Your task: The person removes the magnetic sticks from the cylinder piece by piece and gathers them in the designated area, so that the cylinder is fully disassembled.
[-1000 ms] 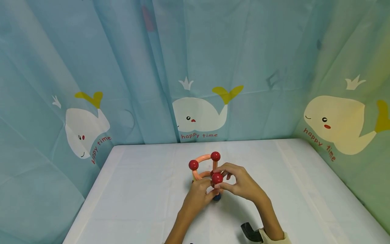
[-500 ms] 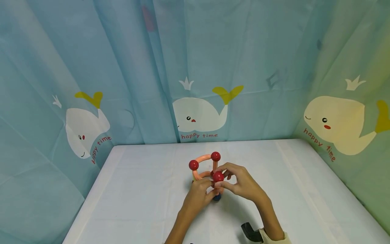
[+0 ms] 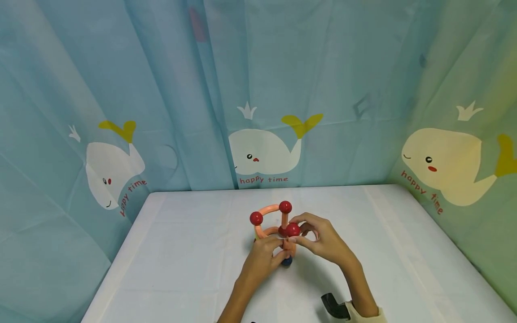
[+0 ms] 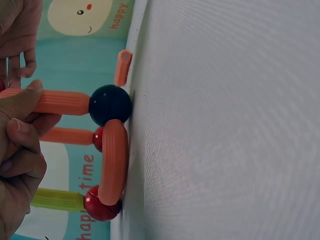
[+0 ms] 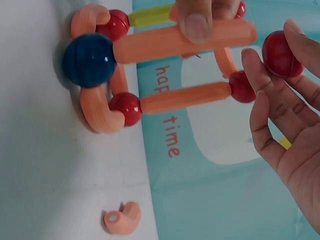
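Observation:
A toy frame of balls and rods stands on the table, with red balls [image 3: 256, 218], a blue ball [image 5: 90, 60], orange rods [image 5: 185, 97] and a lime rod [image 4: 57, 199]. My left hand [image 3: 264, 260] pinches an upright orange rod [image 5: 150, 44] that rises from the blue ball at the frame's near corner. Between thumb and fingers, my right hand [image 3: 323, 237] holds a loose red ball [image 5: 281, 54]. A small gap separates this ball from the rod's top end in the right wrist view. My left hand hides part of the frame in the head view.
A short curved orange piece [image 5: 122, 219] lies on the white table [image 3: 177, 260] beside the frame, hidden in the head view. A blue whale-print curtain [image 3: 181, 89] hangs behind the table. A black object [image 3: 335, 307] sits at the right sleeve.
My right hand has moved the red ball slightly right and away from me, off the upright rod's top. My left hand keeps its pinch on that rod.

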A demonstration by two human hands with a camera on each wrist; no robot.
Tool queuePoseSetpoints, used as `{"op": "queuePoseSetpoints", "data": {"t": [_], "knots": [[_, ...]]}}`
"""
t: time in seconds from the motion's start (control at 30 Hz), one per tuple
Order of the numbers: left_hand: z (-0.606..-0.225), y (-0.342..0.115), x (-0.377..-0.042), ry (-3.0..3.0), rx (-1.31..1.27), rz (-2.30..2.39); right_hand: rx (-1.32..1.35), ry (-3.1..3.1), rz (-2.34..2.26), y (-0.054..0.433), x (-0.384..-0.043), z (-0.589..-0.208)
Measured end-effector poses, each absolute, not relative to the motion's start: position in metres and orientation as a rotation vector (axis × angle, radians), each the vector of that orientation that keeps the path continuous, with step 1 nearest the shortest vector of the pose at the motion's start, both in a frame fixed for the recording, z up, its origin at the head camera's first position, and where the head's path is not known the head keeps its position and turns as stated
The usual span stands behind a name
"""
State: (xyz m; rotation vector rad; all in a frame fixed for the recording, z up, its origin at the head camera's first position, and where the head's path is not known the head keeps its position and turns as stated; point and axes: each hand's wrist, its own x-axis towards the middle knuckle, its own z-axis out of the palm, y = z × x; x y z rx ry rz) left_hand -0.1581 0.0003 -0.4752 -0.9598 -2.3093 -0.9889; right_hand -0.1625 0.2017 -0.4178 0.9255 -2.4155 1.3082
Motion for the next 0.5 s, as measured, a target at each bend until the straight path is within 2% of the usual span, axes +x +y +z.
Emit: {"op": "queuePoseSetpoints", "data": {"t": [0.27,0.5], "knots": [[-0.474,-0.003,-0.157,-2.348,-0.943,-0.958,0.807,-2.418,1.325,0.217,-0.166,-0.419],[-0.475,-0.002,-0.157,-2.361,-0.949,-0.951,0.546,-2.520,1.202,0.229,-0.180,-0.423]]}}
